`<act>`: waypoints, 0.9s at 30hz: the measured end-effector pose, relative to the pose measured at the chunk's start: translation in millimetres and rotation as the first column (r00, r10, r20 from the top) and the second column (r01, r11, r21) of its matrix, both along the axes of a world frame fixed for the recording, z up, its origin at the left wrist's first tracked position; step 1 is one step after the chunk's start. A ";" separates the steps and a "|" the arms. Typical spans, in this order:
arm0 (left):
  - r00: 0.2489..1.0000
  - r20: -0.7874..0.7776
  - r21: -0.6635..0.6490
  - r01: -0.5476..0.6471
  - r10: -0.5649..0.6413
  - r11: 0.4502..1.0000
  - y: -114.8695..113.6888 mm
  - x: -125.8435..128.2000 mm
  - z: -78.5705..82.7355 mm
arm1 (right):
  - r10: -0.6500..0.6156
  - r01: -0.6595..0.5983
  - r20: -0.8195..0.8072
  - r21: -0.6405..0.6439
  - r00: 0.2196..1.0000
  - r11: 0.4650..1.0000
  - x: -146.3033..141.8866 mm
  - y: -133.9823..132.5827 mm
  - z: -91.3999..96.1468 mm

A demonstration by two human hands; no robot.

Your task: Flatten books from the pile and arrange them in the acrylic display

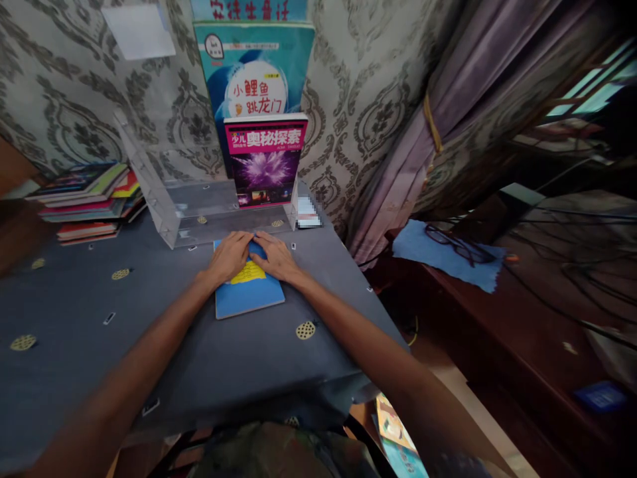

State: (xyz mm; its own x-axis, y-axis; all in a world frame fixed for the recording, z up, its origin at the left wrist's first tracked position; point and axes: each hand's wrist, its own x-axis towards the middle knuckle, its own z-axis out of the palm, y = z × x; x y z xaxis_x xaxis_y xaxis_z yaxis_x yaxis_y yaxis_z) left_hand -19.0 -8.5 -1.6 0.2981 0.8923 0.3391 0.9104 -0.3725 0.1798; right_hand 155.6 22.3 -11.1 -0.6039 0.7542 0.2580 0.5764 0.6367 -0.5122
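A blue book [249,302] with a yellow patch on its cover lies flat on the dark cloth-covered table [174,372]. Over its far half rests my left hand [231,257], palm down with the fingers stretched out. My right hand [275,256] lies likewise on the far right part of the cover, its fingertips close to those of the left. Just beyond the hands stands a clear plastic book rack [154,192]. A purple and black book [266,166] leans upright in it, with a taller teal book [259,53] behind.
A pile of books [87,192] sits at the table's far left. To the right, a dark red desk [478,332] carries a blue cloth [423,251] with glasses [460,245] and tangled cables. A tied purple curtain [403,146] hangs beside the patterned wall. More books [398,431] show below the table's edge.
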 end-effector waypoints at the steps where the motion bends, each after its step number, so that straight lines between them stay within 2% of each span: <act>1: 1.000 0.010 0.004 -0.003 0.003 1.000 2.3 1.4 -1.6 | 0.005 -0.005 -0.005 0.005 1.000 1.000 0.4 0.6 -0.7; 6: 0.999 0.041 -0.005 -0.018 0.018 1.000 4.9 0.8 -5.2 | 0.003 -0.003 -0.017 0.008 1.000 1.000 0.3 2.3 -4.4; 12: 1.000 0.027 0.005 -0.017 0.017 1.000 2.4 0.4 -6.7 | 0.038 -0.038 0.024 -0.007 0.999 0.999 2.9 1.0 -5.8; 21: 1.000 -0.006 0.009 -0.006 0.006 1.000 2.7 0.6 -6.2 | 0.047 -0.047 -0.006 0.005 0.999 0.999 6.5 -0.2 -7.7; 27: 1.000 -0.021 0.026 -0.005 0.005 1.000 1.8 0.7 -7.0 | 0.057 -0.056 -0.030 0.003 0.998 0.998 13.3 -9.9 -8.9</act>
